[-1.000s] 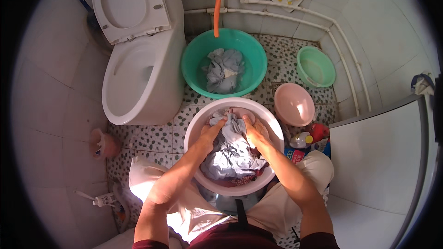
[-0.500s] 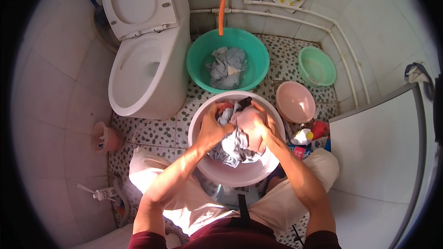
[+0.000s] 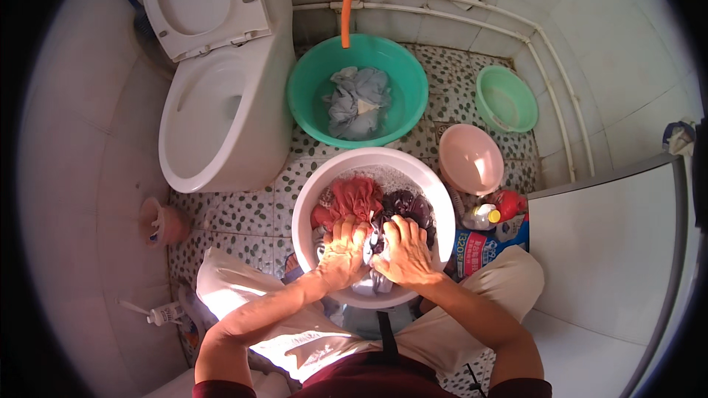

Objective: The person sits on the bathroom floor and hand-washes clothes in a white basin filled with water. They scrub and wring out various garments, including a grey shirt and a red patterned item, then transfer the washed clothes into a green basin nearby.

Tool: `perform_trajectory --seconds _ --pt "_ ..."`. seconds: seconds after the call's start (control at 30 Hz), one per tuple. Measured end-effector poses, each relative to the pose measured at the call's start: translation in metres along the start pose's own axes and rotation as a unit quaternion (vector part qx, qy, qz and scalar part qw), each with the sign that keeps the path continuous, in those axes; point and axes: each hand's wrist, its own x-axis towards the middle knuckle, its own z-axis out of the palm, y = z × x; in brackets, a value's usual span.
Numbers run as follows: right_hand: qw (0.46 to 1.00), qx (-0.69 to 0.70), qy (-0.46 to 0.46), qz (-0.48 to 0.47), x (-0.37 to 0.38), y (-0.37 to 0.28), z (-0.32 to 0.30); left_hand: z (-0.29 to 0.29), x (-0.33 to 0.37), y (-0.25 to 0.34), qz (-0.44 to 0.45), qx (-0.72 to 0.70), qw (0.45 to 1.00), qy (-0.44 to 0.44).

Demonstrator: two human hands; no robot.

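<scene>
A pale pink washbasin point(image 3: 300, 225) stands between my knees with wet clothes and foamy water in it. My left hand point(image 3: 343, 254) presses into the laundry on the near side, its bent fingers gripping cloth just below a red garment point(image 3: 355, 197). Beside it, my right hand point(image 3: 404, 252) has its fingers curled on a grey-and-white garment point(image 3: 375, 284) that runs between both hands. A dark purple garment point(image 3: 410, 206) lies beyond the right fingertips. Some cloth is hidden under my palms.
Ahead, a green basin point(image 3: 295, 107) holds grey cloth point(image 3: 358, 103) in water under an orange hose point(image 3: 348, 4). A toilet point(image 3: 184, 166) stands left. Small pink point(image 3: 472, 155) and green point(image 3: 509, 96) basins, a yellow-capped bottle point(image 3: 481, 217) and a blue package point(image 3: 472, 250) lie right.
My hands have come down and nearer to me, from lifting bunched cloth to pressing on it. The red and dark garments and the foamy water now show.
</scene>
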Motion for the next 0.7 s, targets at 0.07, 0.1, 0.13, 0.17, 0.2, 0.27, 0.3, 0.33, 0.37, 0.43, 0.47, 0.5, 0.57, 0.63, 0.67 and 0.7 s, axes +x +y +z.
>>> perform_trajectory --seconds 0.07,0.1,0.13,0.17,0.2,0.27,0.3,0.33,0.37,0.43,0.47,0.5,0.57,0.63,0.67,0.7 --pt "0.999 -0.04 0.016 0.029 0.017 0.003 0.008 0.0 0.017 -0.001 -0.023 0.018 0.999 -0.024" --pt "0.998 -0.051 0.028 0.029 0.023 0.006 0.01 0.003 0.024 -0.003 -0.026 0.032 0.999 -0.019" --pt "0.996 -0.078 0.007 0.03 0.029 0.011 0.014 0.004 0.032 -0.005 -0.027 0.049 0.998 -0.011" --pt "0.994 -0.104 -0.014 0.031 0.035 0.017 0.02 0.005 0.038 -0.006 -0.029 0.066 0.997 -0.003" --pt "0.992 -0.125 0.03 0.005 0.038 0.023 0.024 0.005 0.042 -0.009 0.004 0.088 0.996 -0.009" --pt "0.99 -0.138 -0.024 -0.034 0.05 0.029 0.019 0.012 0.048 -0.02 0.035 0.089 0.994 0.045" --pt "0.987 -0.145 -0.051 -0.054 0.055 0.03 0.017 0.02 0.051 -0.028 0.051 0.091 0.992 0.072" --pt "0.988 -0.132 0.029 -0.076 0.059 0.034 0.024 0.038 0.052 -0.039 -0.001 0.063 0.995 0.071" --pt "0.99 -0.128 0.027 -0.06 0.062 0.038 0.028 0.048 0.053 -0.048 -0.023 0.045 0.997 0.061" --pt "0.992 -0.123 0.022 -0.028 0.066 0.039 0.028 0.057 0.056 -0.06 -0.064 0.007 0.997 0.042" --pt "0.995 -0.094 0.038 -0.001 0.063 0.035 0.026 0.059 0.059 -0.064 -0.084 -0.007 0.996 0.023" --pt "0.996 -0.065 0.053 0.025 0.058 0.029 0.024 0.062 0.055 -0.065 -0.097 -0.035 0.994 0.033" --pt "0.993 -0.011 0.083 0.082 0.048 0.022 0.014 0.03 0.055 -0.036 -0.116 -0.099 0.987 0.051" --pt "0.984 0.079 0.086 0.137 0.035 0.019 0.007 0.015 0.048 -0.032 -0.141 -0.101 0.983 0.052" --pt "0.98 0.088 0.117 0.135 0.027 0.026 0.007 0.009 0.041 -0.039 -0.137 -0.101 0.984 0.059" --pt "0.975 0.097 0.148 0.134 0.017 0.033 0.006 0.003 0.037 -0.044 -0.132 -0.1 0.984 0.067"
